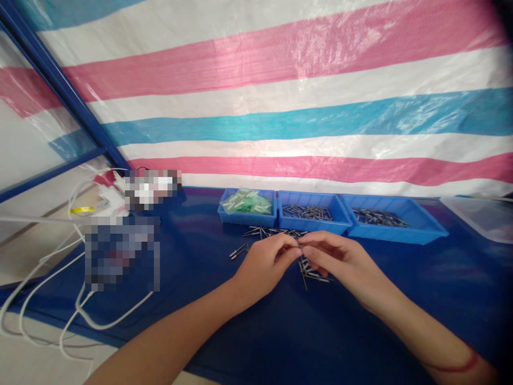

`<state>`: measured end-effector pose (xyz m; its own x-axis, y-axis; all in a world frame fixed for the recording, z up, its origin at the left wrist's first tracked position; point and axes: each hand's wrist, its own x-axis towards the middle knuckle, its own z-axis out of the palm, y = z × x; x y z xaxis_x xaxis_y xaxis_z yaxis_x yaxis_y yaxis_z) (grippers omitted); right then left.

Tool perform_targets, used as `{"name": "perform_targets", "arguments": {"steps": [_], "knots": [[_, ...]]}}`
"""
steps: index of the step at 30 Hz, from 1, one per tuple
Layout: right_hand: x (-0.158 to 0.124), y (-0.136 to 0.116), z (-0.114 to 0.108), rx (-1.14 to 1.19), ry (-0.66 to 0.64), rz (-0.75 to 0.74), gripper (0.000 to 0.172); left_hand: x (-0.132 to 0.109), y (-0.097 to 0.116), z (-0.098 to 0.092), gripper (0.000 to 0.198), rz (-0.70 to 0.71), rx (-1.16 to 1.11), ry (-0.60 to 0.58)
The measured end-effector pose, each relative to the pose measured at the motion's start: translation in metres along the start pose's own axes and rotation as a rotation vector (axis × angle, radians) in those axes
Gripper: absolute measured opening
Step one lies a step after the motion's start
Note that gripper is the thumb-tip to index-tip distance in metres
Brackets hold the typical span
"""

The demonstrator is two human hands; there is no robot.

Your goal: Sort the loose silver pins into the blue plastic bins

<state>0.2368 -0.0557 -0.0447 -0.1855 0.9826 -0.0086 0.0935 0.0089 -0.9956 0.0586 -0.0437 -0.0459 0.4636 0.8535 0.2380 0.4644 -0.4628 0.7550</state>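
Green caps (246, 201) in bin (247, 218), pins (306, 212) in next

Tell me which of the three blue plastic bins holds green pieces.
The leftmost blue plastic bin: it holds pale green pieces, while the middle bin and the right bin hold grey metal pins.

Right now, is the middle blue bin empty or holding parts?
Holding parts: metal pins lie scattered across the floor of the middle blue bin.

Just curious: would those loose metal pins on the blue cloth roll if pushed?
Probably stiff: the metal pins lie straight. Thin and round-looking, so apt to roll, though the blue cloth may slow them. Likely light, being slim beside the fingers.
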Motion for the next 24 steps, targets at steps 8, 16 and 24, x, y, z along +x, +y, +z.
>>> {"name": "perform_targets", "arguments": {"steps": [8, 16, 24], "knots": [[-0.002, 0.0029, -0.0039, 0.015, 0.092, -0.016, 0.025, -0.0006, 0.0003, 0.007, 0.031, -0.171, -0.417, -0.013], [-0.0025, 0.0022, -0.0013, 0.035, 0.169, -0.045, 0.028, -0.0009, 0.0041, 0.0072, 0.027, -0.139, -0.318, -0.008], [-0.0027, 0.0009, 0.0018, -0.053, 0.187, -0.096, 0.023, -0.0008, 0.0051, 0.007, 0.027, -0.133, -0.309, -0.033]]}}
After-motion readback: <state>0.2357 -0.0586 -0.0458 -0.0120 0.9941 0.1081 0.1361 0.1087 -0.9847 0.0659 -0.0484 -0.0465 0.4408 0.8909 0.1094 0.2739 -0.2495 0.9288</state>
